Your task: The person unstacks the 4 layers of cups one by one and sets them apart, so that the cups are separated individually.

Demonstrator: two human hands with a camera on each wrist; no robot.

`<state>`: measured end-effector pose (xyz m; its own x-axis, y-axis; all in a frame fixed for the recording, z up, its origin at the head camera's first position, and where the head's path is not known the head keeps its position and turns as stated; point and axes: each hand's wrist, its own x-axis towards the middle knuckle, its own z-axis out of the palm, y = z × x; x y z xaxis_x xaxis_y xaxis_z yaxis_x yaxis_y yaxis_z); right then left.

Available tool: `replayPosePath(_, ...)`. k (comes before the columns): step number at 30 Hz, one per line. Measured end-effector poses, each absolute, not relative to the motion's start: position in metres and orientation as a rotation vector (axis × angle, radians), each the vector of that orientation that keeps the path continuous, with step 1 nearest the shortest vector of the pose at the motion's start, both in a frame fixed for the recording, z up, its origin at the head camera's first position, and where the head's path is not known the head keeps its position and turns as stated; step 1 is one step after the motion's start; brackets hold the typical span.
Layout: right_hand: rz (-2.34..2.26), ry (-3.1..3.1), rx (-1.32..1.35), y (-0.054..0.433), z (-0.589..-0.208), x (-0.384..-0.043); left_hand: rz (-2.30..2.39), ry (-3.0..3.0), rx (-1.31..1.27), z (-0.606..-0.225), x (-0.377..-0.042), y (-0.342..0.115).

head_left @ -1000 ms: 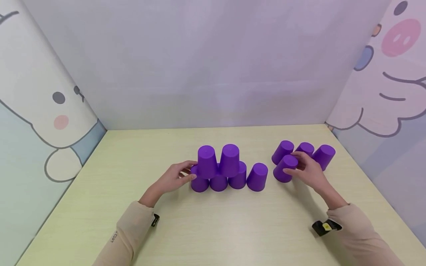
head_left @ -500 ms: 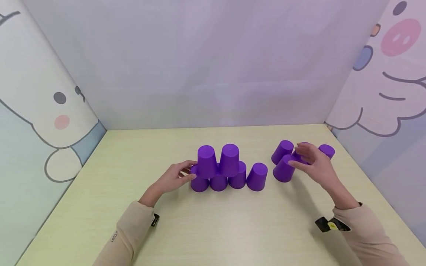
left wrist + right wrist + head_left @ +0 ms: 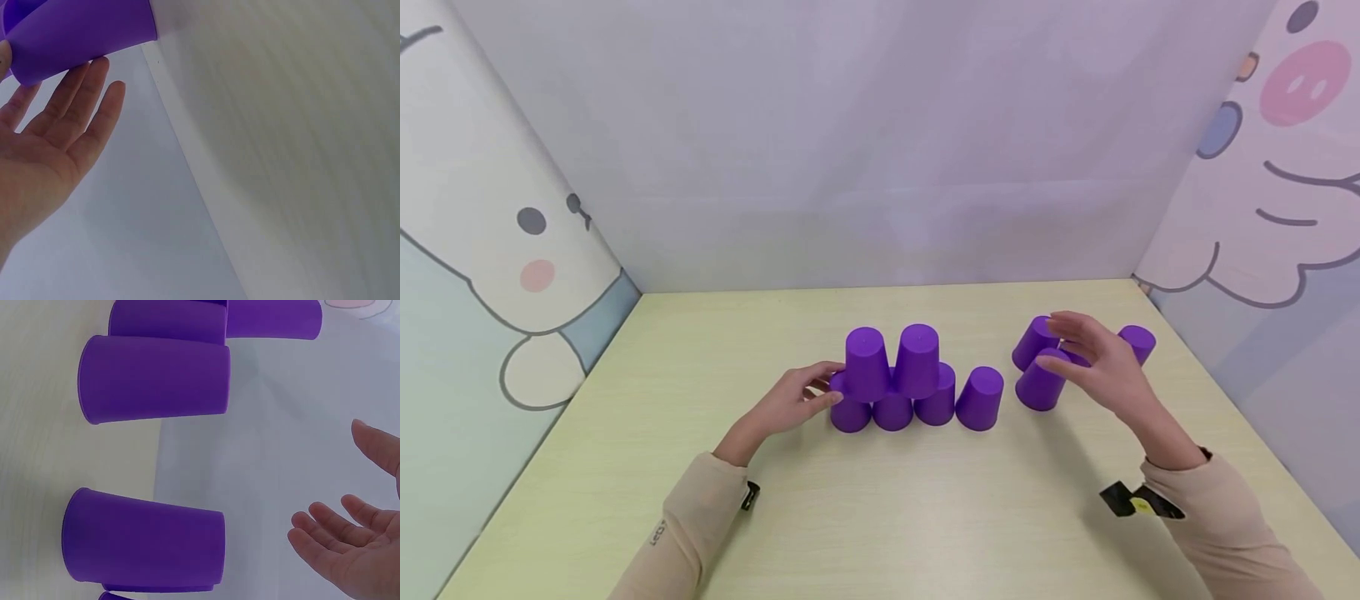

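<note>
Upside-down purple cups stand in a row mid-table, with the leftmost cup (image 3: 850, 415) beside my left hand (image 3: 792, 402). Two cups, a left one (image 3: 867, 365) and a right one (image 3: 917, 362), sit on top of that row. My left fingertips touch the side of a cup (image 3: 87, 37) with fairly straight fingers, as the left wrist view shows. My right hand (image 3: 1101, 367) hovers over a second group of cups, nearest to its front cup (image 3: 1039, 383). In the right wrist view the right hand (image 3: 356, 550) is spread and apart from the cups.
The row's right end cup (image 3: 980, 400) has no cup on top. Behind the right hand stand a back cup (image 3: 1034, 343) and a far right cup (image 3: 1138, 342); another is mostly hidden. A pale back wall (image 3: 880, 208) closes off the light wooden table (image 3: 880, 517).
My right hand has come away from the front cup of the right group, rising and moving right, then slightly back left. The cups and my left hand have stayed put.
</note>
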<state>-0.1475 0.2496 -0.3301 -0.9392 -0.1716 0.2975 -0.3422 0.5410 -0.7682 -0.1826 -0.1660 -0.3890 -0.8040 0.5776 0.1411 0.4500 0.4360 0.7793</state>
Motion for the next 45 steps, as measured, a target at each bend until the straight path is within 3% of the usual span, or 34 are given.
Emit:
replayPosePath(15, 1.372, -2.593, 0.542, 0.224, -0.327, -0.154, 1.271, 2.536, 0.894, -0.351, -0.162, -0.155)
replayPosePath(25, 1.425, -2.544, 0.651, 0.208, -0.326, -0.156, 1.276, 2.548, 0.88, -0.386, -0.18, -0.163)
replayPosePath(45, 1.441, -2.495, 0.8, 0.179, -0.322, -0.161, 1.277, 2.545, 0.916, -0.388, -0.181, -0.166)
